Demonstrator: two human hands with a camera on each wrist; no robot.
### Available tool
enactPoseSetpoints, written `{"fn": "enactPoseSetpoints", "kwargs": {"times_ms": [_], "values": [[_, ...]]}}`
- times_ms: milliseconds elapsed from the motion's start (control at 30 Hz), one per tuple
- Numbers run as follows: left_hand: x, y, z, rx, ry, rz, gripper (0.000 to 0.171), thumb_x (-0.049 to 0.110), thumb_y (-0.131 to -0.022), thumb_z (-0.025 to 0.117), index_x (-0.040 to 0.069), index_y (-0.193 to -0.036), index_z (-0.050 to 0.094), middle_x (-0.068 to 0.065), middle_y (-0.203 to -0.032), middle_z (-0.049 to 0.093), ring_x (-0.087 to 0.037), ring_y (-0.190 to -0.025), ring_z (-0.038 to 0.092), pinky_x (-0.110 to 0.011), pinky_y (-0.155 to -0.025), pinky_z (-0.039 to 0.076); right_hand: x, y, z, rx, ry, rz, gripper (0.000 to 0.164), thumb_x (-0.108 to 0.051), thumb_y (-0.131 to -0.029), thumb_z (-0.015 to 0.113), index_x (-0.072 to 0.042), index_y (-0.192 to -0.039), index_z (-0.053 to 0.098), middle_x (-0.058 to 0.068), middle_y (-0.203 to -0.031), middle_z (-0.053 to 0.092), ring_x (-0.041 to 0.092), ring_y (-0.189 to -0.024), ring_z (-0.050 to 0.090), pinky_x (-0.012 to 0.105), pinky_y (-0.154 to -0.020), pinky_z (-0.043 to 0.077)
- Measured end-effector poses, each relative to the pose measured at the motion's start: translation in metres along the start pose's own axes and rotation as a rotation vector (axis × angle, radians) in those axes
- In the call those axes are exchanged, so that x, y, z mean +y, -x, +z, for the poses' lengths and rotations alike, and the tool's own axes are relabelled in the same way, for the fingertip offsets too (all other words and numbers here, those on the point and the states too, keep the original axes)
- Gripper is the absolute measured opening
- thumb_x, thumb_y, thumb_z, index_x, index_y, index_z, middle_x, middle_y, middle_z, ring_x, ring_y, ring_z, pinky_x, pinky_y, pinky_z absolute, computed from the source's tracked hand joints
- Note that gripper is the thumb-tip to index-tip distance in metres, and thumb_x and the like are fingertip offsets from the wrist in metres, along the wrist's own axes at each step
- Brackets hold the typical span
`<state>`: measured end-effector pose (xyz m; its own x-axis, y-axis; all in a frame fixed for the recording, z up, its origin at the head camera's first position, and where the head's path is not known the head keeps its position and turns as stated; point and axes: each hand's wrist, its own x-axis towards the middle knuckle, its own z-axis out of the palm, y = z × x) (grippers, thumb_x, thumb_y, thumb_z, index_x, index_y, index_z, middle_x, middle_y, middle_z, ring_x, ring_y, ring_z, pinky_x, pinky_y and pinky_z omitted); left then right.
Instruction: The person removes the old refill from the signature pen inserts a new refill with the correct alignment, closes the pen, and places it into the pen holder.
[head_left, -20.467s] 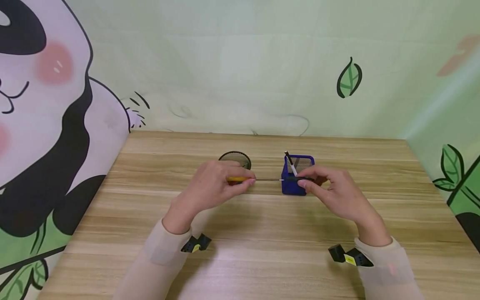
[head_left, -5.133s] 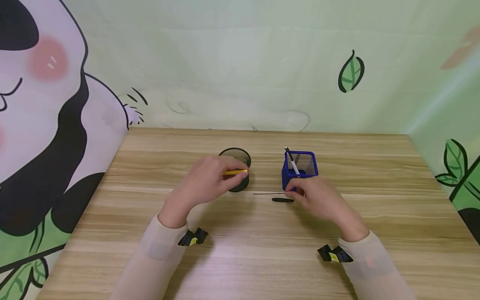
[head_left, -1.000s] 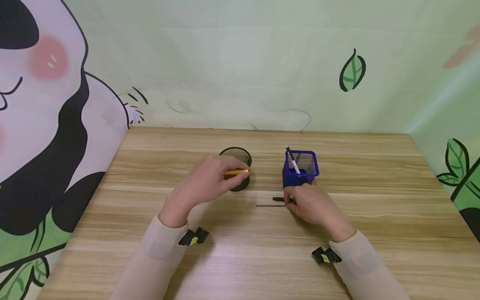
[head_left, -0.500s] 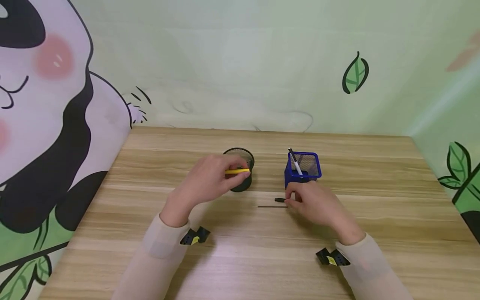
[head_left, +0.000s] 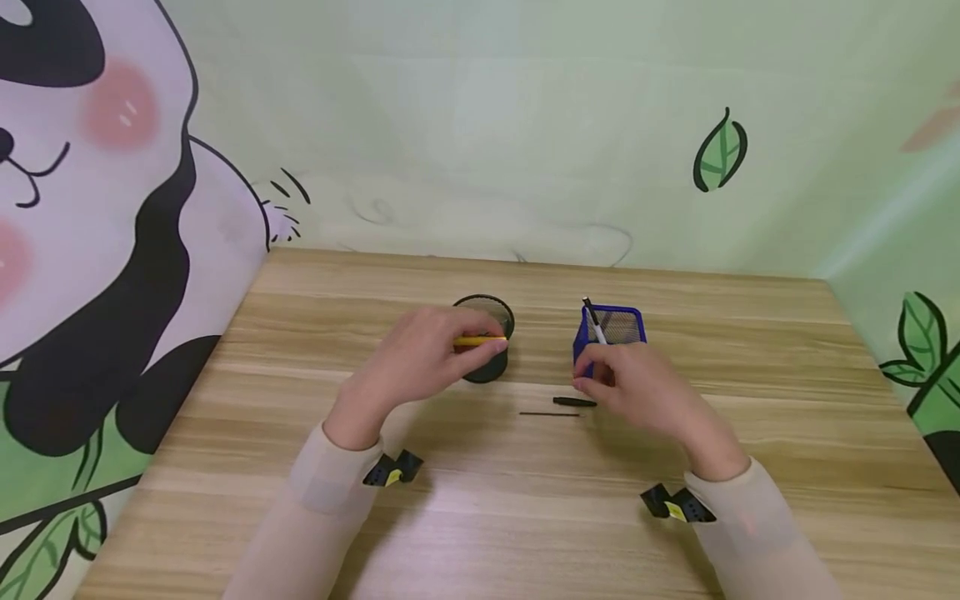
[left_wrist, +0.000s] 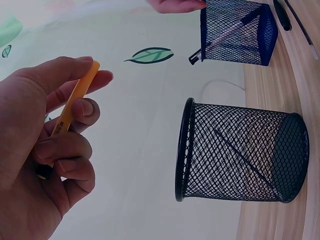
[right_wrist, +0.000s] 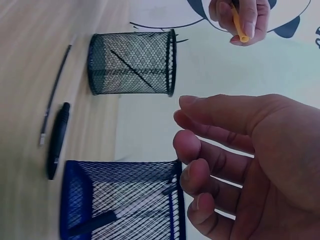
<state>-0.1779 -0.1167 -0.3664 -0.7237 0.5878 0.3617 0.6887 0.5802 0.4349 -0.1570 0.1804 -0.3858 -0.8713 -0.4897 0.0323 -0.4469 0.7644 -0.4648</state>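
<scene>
Currently, my left hand (head_left: 429, 354) grips the yellow barrel (head_left: 480, 340); my right hand (head_left: 643, 387), loosely curved, holds nothing. Between its eight and nine o'clock, a black pen piece (head_left: 574, 402) and thin refill (head_left: 549, 414) lie on the desk (head_left: 525, 525); the refill seems light, bendable, best pinched mid-length.

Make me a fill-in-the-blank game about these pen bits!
The yellow tube is in the person's ____ hand.
The square holder with the black-and-white pen is coloured ____.
In the head view, that holder stands to the ____ of the round mesh cup.
Of the black pen piece and the refill, the thinner is the ____.

Missing words: left; blue; right; refill.
</scene>
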Motion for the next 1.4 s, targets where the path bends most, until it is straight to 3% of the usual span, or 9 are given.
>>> {"fn": "enactPoseSetpoints", "kwargs": {"times_ms": [267,500,733,1000,1400], "values": [[0.000,-0.001,0.000,0.021,0.000,0.023,0.015,0.036,-0.102,0.067,0.025,-0.101,0.077,0.014,-0.089,0.072,-0.001,-0.062,0.054,-0.024,-0.059,0.044,-0.006,-0.012,-0.012,0.006,0.000,-0.032,0.006,-0.023,-0.099,0.072,-0.017,-0.098,0.073,-0.009,-0.071,0.060,0.008,-0.064,0.052,0.028,-0.061,0.043],[0.001,0.000,-0.002,0.042,-0.007,-0.005,0.014,0.034,-0.101,0.068,0.022,-0.097,0.075,0.011,-0.072,0.059,-0.005,-0.058,0.047,-0.026,-0.056,0.037,-0.012,-0.028,-0.018,0.032,0.013,-0.057,0.005,-0.021,-0.099,0.071,-0.016,-0.099,0.073,-0.010,-0.071,0.063,0.008,-0.064,0.055,0.030,-0.064,0.046],[0.003,0.001,-0.003,0.026,0.005,-0.047,0.017,0.029,-0.101,0.066,0.020,-0.108,0.078,0.008,-0.092,0.074,-0.005,-0.065,0.056,-0.028,-0.061,0.046,-0.020,-0.042,-0.022,0.012,0.028,-0.034,0.012,-0.024,-0.101,0.068,-0.014,-0.106,0.073,-0.005,-0.075,0.065,0.010,-0.064,0.055,0.032,-0.067,0.048],[0.002,0.000,-0.003,0.022,0.021,-0.039,0.019,0.026,-0.104,0.063,0.018,-0.111,0.078,0.004,-0.104,0.077,-0.006,-0.072,0.061,-0.029,-0.065,0.049,-0.028,-0.055,-0.019,-0.021,0.045,0.004,0.018,-0.027,-0.103,0.066,-0.015,-0.114,0.074,0.000,-0.091,0.071,0.012,-0.063,0.055,0.032,-0.063,0.046],[0.004,0.000,-0.004,0.025,0.041,-0.047,0.018,0.027,-0.104,0.063,0.018,-0.111,0.078,0.007,-0.097,0.075,-0.007,-0.065,0.055,-0.028,-0.059,0.045,-0.036,-0.074,-0.003,0.020,0.076,-0.001,0.020,-0.028,-0.102,0.067,-0.015,-0.116,0.075,0.000,-0.096,0.071,0.017,-0.076,0.061,0.036,-0.071,0.050]]}}
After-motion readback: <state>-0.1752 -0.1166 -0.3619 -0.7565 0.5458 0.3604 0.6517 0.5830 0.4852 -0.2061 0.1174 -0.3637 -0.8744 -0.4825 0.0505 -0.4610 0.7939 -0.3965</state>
